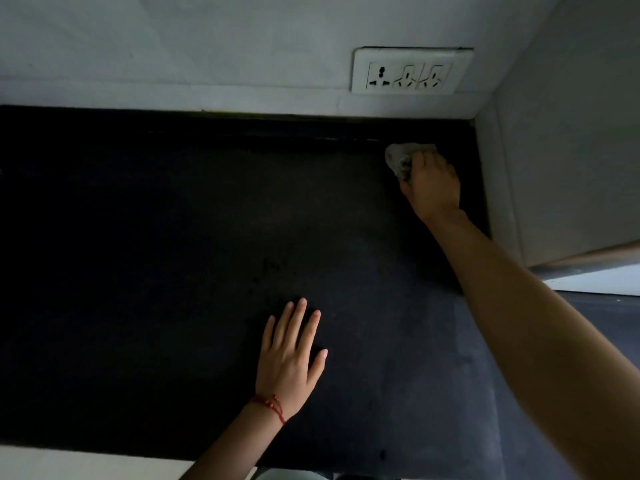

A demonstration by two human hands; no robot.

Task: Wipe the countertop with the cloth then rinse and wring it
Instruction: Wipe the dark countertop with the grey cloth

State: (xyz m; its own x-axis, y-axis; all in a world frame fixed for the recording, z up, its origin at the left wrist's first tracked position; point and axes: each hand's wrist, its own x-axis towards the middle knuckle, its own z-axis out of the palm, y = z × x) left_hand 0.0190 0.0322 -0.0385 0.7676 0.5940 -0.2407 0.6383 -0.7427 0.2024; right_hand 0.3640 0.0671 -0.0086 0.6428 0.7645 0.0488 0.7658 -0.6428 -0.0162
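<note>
- Black stone, matte and dim, makes up the bench point(173, 237) that fills most of the head view, its near edge running along the 6 o'clock side of the frame.
- Your right hand point(431, 183) reaches out to about 1 o'clock, into the far corner where the bench meets two pale walls; its fingers are curled round a bunched grey cloth point(401, 159) and hold it down against the dark surface.
- That cloth sits at the tip of the hand, on the 10 o'clock side of the knuckles, just beside the dark strip that runs along the foot of the back wall point(207, 46). Part of it shows beyond the fingers; how much lies under the palm cannot be told.
- Your right forearm crosses the frame from the 4 o'clock corner up to the corner of the bench, passing close to the side wall point(571, 133) at 3 o'clock.
- Your left hand point(291, 358) lies at about 6 o'clock, well apart from the cloth, palm down on the bench with fingers straight and slightly spread, pointing toward 12 o'clock, holding nothing.
- A red thread bracelet point(272, 405) circles the left wrist.
- A white socket plate point(412, 71) with three outlets is set in the back wall at 1 o'clock, above the cloth and clear of the bench.
- Light is low across the whole scene, and the bench surface shows faint smudges near its middle.
</note>
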